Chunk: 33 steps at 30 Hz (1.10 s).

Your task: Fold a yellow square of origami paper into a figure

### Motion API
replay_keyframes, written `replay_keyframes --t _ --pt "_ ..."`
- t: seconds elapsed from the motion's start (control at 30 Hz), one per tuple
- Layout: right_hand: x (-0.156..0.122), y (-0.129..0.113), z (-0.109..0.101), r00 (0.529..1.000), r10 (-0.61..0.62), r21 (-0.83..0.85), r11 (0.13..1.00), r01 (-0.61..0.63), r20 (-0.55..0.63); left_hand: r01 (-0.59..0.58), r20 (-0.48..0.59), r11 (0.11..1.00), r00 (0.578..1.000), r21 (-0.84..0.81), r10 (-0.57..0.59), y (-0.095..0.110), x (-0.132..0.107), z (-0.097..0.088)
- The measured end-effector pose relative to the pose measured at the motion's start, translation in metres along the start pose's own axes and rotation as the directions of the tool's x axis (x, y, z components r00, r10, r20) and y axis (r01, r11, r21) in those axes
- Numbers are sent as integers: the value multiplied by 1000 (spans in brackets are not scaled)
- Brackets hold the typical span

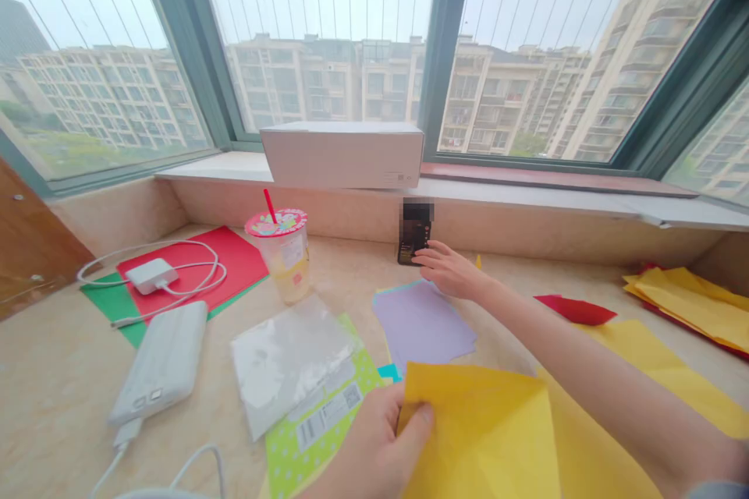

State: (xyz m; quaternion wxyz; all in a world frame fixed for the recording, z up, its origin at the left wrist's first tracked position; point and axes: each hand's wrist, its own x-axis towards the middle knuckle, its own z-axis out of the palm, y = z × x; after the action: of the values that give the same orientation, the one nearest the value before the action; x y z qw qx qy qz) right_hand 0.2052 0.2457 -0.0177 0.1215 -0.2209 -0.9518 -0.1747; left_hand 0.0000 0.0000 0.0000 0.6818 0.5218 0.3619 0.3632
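Observation:
My left hand (386, 437) is closed on the edge of a folded sheet of yellow paper (485, 429), with the thumb on top. My right hand (450, 269) is stretched forward with its fingers extended, the fingertips at the lower screen of a black smartphone (415, 232). The phone stands upright against the low wall, and part of it is blurred out. Just below the right hand lie lilac paper sheets (424, 323). A clear plastic sleeve (292, 355) rests on a green dotted packet (328, 421) to the left.
A drink cup (284, 257) with a red straw stands at left, near a power bank (164, 362), a white charger (153, 275) and red paper (225, 253). A white box (345, 158) sits on the windowsill. Yellow sheets (690, 300) and a red paper piece (576, 309) lie right.

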Motion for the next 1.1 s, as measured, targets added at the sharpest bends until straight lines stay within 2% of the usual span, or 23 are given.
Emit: replay_keyframes --t 0.13,0.23,0.3,0.37,0.4,0.43,0.47,0.5,0.53,0.57,0.63,0.67,0.73,0.8,0.87,1.03,1.1 --pt "-8 -5 -10 997 77 91 993 -76 -7 -22 -39 999 999 -48 20 3 -1 1" --pt "-23 -15 -25 977 211 175 964 -202 -35 -43 -116 995 993 -87 33 4 1 0" --pt "-39 -29 -39 935 349 226 918 -326 -67 -71 -177 995 982 -69 58 4 4 -4" --pt "-59 -51 -57 861 502 300 837 -458 -85 -114 -239 993 966 -35 102 3 7 -9" --pt "-68 -66 -67 811 581 377 767 -520 -63 -139 -272 990 953 -2 133 2 8 -11" --pt "-76 -83 -78 695 716 625 513 -589 67 -153 -300 988 941 30 155 2 9 -13" --pt "-82 -101 -90 602 763 781 220 -584 235 -158 -310 985 935 63 170 1 10 -15" --pt "-85 -120 -101 548 751 839 -16 -543 369 -166 -305 982 934 90 186 0 11 -16" --pt "-87 -138 -111 554 691 849 -172 -499 465 -169 -291 979 937 110 194 -1 12 -16" --pt "-87 -155 -120 596 613 845 -264 -464 519 -176 -282 977 938 118 203 -2 12 -16" --pt "-84 -180 -130 664 548 860 -352 -369 509 -193 -237 976 948 100 212 -2 12 -14" --pt "-83 -188 -132 679 539 862 -389 -325 499 -198 -225 977 951 80 211 -1 12 -13" --pt "-82 -196 -129 669 549 851 -452 -266 501 -202 -219 979 954 31 204 1 12 -10" --pt "-86 -196 -123 644 567 842 -477 -250 513 -203 -224 979 955 -17 194 5 12 -8" --pt "-91 -194 -118 640 571 843 -475 -252 514 -199 -226 979 957 -52 183 7 13 -7" --pt "-102 -192 -121 676 541 856 -427 -291 500 -168 -214 984 965 -64 151 9 14 -11" --pt "-103 -190 -123 680 540 863 -394 -316 495 -153 -178 987 973 -39 144 11 14 -13"
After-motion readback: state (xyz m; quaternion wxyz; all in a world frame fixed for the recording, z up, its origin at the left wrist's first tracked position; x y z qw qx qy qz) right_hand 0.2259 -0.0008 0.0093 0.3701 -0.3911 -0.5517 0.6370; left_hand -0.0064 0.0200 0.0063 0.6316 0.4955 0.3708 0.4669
